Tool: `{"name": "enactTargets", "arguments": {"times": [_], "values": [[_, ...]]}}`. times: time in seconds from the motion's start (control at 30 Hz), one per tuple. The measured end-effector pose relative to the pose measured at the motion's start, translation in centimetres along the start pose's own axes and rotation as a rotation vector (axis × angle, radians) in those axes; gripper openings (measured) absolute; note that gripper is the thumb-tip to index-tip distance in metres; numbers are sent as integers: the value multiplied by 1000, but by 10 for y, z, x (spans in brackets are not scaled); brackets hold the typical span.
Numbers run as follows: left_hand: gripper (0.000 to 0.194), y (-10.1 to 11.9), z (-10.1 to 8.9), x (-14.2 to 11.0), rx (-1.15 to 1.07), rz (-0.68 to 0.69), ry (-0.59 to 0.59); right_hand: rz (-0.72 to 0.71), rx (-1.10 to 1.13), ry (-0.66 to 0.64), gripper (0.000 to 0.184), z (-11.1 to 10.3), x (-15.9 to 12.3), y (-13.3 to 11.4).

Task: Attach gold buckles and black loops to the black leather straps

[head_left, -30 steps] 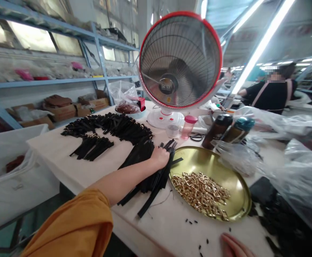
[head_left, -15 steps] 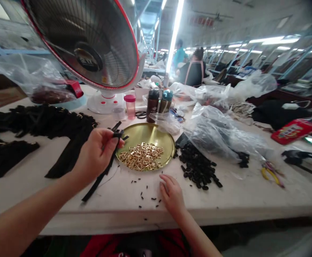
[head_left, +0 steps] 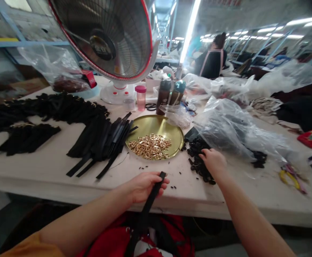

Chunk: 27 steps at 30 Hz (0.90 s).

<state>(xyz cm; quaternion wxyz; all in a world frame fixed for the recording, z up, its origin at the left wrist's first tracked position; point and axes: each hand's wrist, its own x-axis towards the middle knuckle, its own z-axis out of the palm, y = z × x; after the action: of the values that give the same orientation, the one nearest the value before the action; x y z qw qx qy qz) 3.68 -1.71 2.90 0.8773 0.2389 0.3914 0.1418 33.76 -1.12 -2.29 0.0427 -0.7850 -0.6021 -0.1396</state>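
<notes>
My left hand (head_left: 148,186) is closed on a black strap (head_left: 153,194) in front of the plate. The strap's short end sticks up past my fingers, and its long part hangs over the table edge toward my lap. At the pile of small black plastic pieces (head_left: 198,160), my right hand (head_left: 215,163) reaches down with curled fingers; what lies between its fingertips is hidden. Between and beyond my hands is a round gold plate (head_left: 176,134) holding a heap of small gold metal buckles (head_left: 150,145). A bundle of black straps (head_left: 110,134) lies left of the plate.
More black straps (head_left: 27,137) spread across the left. A fan heater (head_left: 104,43) stands behind, near a pink cup (head_left: 141,98) and dark bottles (head_left: 163,96). Clear plastic bags (head_left: 231,121) and yellow-handled pliers (head_left: 290,178) lie right. Another person (head_left: 212,64) sits farther back.
My left hand has come from the strap bundle toward the table's front edge, bringing a strap. My right hand has moved from the table front to the black pieces. The view has shifted.
</notes>
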Motion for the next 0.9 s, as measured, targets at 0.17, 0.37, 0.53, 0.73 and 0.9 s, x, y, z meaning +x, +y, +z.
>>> {"name": "enactTargets", "arguments": {"times": [0.17,0.37,0.53,0.73,0.9], "values": [[21,-18,-5,-4,-294,-105,-39,-80,-53,1,20,4,-9,-1],[26,-30,-10,-15,-347,-139,-152,212,800,-111,25,-21,-50,-40],[21,-28,-10,-16,-20,-14,-101,459,1739,-519,26,-34,-96,-109],[23,-20,-18,-11,688,298,2,700,2139,-535,25,-44,-106,-151],[20,-21,-24,-12,751,254,-12,678,2138,-560,23,-42,-109,-155]]}}
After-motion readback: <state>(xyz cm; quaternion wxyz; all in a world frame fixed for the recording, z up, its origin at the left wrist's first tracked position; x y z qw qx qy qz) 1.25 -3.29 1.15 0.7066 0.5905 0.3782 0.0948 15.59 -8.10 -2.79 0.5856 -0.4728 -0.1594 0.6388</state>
